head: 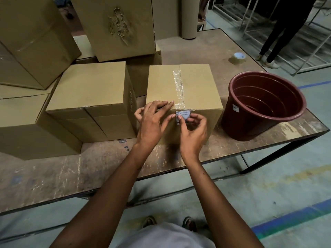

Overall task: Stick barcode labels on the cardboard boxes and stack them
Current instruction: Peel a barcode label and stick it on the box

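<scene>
Your left hand (154, 120) lies flat-fingered over the top front edge of the taped cardboard box (184, 97), likely to steady it, while your right hand (194, 129) pinches the barcode label (183, 115) against the front face just under that edge, probably to align it before pressing. Label is small, white, dark print, right corner looks unstuck; box sits at table (232, 51) centre, maroon bucket (263, 104) at 3 o'clock, more boxes at 9.

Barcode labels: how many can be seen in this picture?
2. One label on the front of the taped box, under both hands; one sticker on the red bucket's side. Others may be hidden.
</scene>
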The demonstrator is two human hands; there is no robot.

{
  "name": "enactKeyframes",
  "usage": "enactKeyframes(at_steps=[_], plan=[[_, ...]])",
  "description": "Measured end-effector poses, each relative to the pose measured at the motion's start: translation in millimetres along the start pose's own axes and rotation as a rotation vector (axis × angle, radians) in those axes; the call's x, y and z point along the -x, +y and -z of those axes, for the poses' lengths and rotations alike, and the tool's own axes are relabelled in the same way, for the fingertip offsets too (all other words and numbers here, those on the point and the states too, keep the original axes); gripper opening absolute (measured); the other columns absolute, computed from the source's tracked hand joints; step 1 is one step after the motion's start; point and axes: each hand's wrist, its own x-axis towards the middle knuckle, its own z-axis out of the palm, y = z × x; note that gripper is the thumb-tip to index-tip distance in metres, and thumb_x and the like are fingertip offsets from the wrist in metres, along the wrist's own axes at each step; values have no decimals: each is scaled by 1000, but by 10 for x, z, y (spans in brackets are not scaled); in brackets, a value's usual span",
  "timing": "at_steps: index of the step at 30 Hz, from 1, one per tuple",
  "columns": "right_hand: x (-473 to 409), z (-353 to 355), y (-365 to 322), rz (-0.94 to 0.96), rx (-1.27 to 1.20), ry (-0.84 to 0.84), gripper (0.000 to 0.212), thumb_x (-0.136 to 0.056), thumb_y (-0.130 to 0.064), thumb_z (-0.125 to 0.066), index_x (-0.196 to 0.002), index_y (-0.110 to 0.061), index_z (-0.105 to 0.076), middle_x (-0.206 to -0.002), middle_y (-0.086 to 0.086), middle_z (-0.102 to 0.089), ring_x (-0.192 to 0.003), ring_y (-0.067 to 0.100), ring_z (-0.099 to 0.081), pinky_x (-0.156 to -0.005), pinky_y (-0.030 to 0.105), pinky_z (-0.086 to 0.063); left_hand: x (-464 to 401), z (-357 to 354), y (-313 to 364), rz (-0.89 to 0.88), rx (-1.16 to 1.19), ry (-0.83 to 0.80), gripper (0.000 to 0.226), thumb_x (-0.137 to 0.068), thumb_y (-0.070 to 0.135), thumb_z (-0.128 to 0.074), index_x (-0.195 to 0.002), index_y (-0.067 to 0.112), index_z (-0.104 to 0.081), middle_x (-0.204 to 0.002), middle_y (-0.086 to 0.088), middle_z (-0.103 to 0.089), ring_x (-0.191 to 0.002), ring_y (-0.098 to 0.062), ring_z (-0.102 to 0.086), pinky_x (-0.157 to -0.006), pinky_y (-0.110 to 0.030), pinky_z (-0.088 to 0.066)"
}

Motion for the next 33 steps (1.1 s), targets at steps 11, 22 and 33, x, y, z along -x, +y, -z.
enactKeyframes(at_steps=[11, 22, 33], plan=[[62, 25, 47, 13, 23, 54, 38, -89, -24, -90, -116, -15, -66, -111, -2, -69, -102, 9, -69, -91, 25, -57, 62, -62, 54, 85, 87, -1, 42, -105, 45, -66, -147, 43, -63, -149, 14, -59, -145, -14, -48, -109, -47, -30], [-34, 42, 34, 67, 131, 18, 35, -86, -32, -92, -106, -13, -70, -113, 1, -60, -101, 12, -63, -89, 8, -43, 20, -105, 50, 112, 258, -4, 43, -102, 41, -70, -145, 38, -67, -144, 10, -63, -141, -21, -50, -108, -60, -45], [-20, 81, 47, 26, 79, 15, 32, -91, -32, -88, -108, -14, -68, -104, -1, -69, -95, 7, -66, -85, 16, -52, 13, -116, 61, 136, 267, 8, 43, -100, 40, -73, -142, 36, -70, -142, 10, -65, -138, -22, -51, -106, -59, -47]])
